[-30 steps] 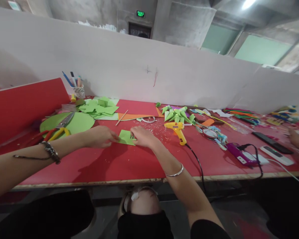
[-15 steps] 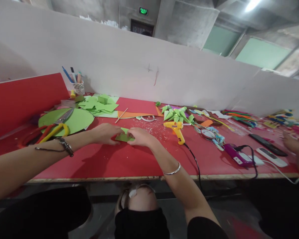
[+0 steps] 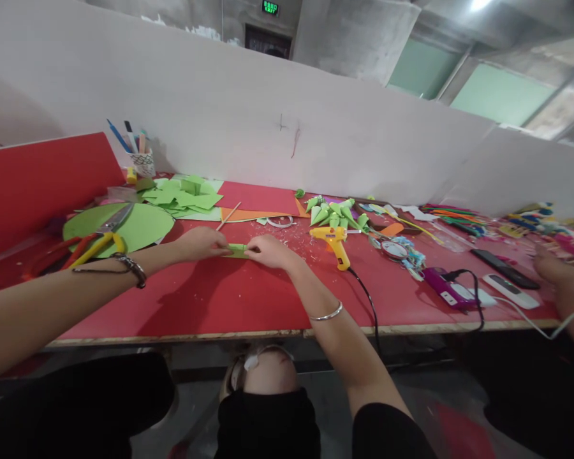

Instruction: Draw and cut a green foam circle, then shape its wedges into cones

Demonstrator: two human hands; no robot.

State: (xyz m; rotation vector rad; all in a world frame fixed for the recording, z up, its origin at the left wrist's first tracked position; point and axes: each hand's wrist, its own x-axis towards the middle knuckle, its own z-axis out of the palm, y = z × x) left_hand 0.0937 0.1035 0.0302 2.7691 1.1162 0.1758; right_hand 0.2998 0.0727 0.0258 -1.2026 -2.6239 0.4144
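A small green paper piece (image 3: pixel 237 250) lies on the red table (image 3: pixel 229 299), rolled or folded into a narrow strip. My left hand (image 3: pixel 201 242) pinches its left end and my right hand (image 3: pixel 268 251) pinches its right end, fingers closed on it. A yellow glue gun (image 3: pixel 333 241) stands just right of my right hand, its black cord running off the front edge. Several finished green paper cones (image 3: pixel 337 213) lie behind the glue gun.
Scissors with yellow and red handles (image 3: pixel 95 239) rest on a green paper disc (image 3: pixel 138 223) at the left. Green paper squares (image 3: pixel 184 197) and a pen cup (image 3: pixel 141 160) sit behind. Another person's hand (image 3: pixel 557 274), remotes and a purple tool (image 3: pixel 447 292) are at the right.
The green paper has gone from a flat square to a narrow strip between my fingers. My hands have closed in on it and moved slightly back.
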